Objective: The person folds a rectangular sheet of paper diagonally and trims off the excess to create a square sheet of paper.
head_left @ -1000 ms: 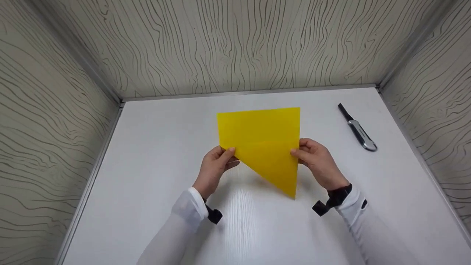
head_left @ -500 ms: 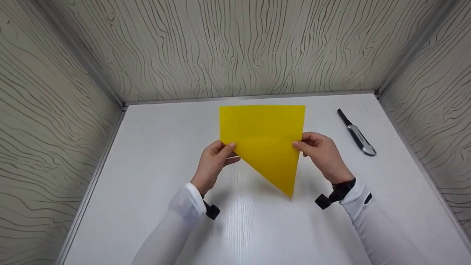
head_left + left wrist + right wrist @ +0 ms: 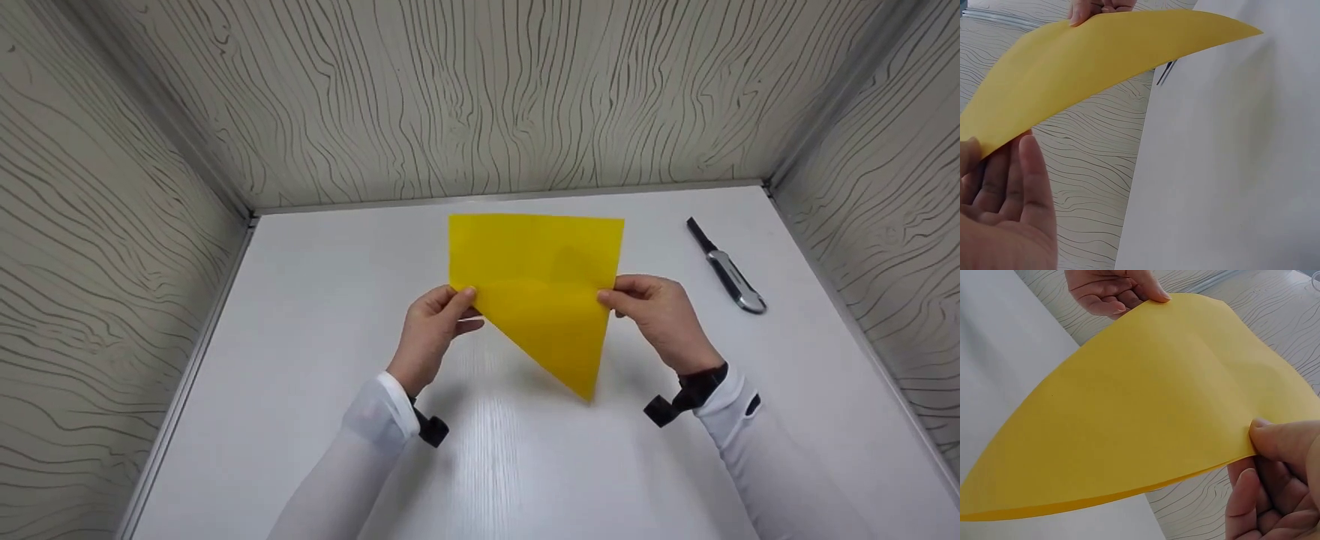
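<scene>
A yellow sheet of paper [image 3: 536, 292] is held up over the white table, straight along its top edge and slanting to a point at the lower right. My left hand [image 3: 435, 330] pinches its left side where the slanted edge begins, thumb in front and fingers behind. On the opposite side my right hand [image 3: 660, 319] pinches the right edge between thumb and fingers. The right wrist view shows the paper [image 3: 1129, 410] bowed, with doubled layers along its near edge. In the left wrist view the paper [image 3: 1089, 67] curves towards its pointed tip.
A utility knife [image 3: 727, 270] with a black and silver handle lies on the white table [image 3: 315, 300], to the right of the paper. Wood-grain patterned panels [image 3: 480, 97] rise at the back and both sides, with a metal trim along the table's edge.
Both hands keep their pinch on the paper. Over the second it has risen slightly and tilted, its lower tip shifting a little left; the right hand has moved slightly up.
</scene>
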`<state>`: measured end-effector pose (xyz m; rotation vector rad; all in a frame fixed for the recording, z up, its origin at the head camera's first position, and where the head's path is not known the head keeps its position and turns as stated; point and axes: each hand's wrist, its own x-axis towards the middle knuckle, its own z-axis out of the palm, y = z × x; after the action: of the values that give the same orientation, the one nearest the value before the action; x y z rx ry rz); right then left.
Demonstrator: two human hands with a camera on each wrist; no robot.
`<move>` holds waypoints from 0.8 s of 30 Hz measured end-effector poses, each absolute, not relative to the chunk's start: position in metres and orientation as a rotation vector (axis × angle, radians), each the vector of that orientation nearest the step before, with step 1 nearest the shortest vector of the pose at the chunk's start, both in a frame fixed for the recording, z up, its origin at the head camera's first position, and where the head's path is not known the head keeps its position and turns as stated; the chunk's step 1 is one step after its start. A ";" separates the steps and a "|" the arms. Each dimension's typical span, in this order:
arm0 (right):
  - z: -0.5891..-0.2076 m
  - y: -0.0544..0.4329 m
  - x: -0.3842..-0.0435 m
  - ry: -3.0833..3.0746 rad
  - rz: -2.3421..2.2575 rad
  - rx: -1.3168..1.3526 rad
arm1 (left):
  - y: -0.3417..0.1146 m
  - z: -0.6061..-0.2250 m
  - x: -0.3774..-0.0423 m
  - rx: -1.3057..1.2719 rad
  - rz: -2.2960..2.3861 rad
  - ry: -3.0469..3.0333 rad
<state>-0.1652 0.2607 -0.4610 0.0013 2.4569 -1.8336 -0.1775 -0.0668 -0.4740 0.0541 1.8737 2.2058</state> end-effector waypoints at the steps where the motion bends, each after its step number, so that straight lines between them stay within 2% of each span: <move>1: -0.461 0.261 -0.165 2.461 -1.831 0.003 | -0.066 -0.474 -0.177 0.049 2.209 1.874; 17: -0.463 0.258 -0.165 2.444 -1.872 -0.026 | -0.073 -0.483 -0.178 0.028 2.253 1.803; 24: -0.469 0.255 -0.165 2.417 -1.920 -0.049 | -0.080 -0.480 -0.176 0.127 2.251 1.786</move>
<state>-0.1649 0.2552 -0.4688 -0.0493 2.4169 -1.9195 -0.1764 -0.0800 -0.4805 0.1268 1.7861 2.2514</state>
